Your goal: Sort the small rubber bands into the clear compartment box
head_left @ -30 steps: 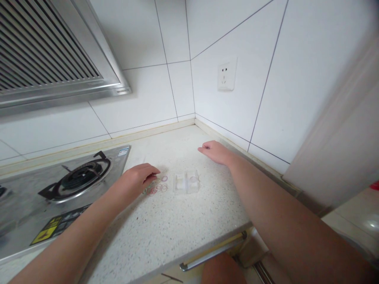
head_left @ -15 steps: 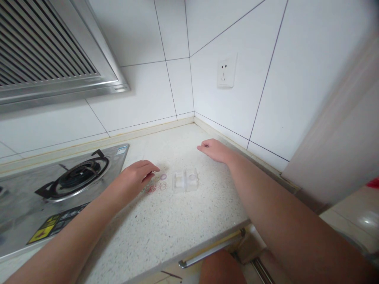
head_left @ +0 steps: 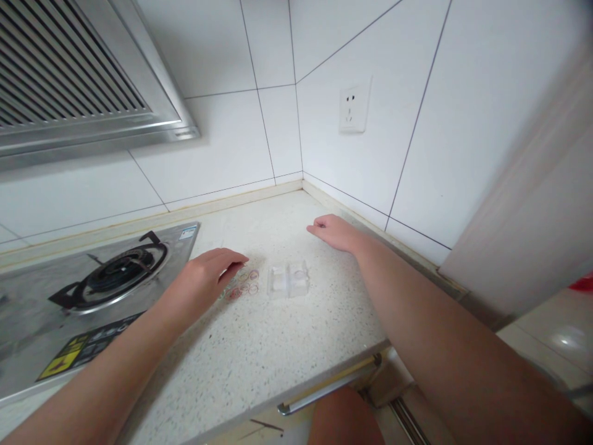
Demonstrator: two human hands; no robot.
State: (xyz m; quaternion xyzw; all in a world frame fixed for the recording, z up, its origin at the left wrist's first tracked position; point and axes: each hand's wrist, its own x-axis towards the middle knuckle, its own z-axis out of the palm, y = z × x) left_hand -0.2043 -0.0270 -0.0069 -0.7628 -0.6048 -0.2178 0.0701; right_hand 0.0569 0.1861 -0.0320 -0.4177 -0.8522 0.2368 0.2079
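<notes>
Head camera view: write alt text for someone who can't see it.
A person's left hand is beside a loose cluster of small coloured rings on a speckled white countertop, near a clear plastic case with two sections. The curled right hand is farther back, to the right. A gas hob is at left, below a range hood.

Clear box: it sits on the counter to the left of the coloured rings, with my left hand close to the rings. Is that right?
Not quite: the head view shows the clear box to the right of the coloured rings. The rest stands.
</notes>
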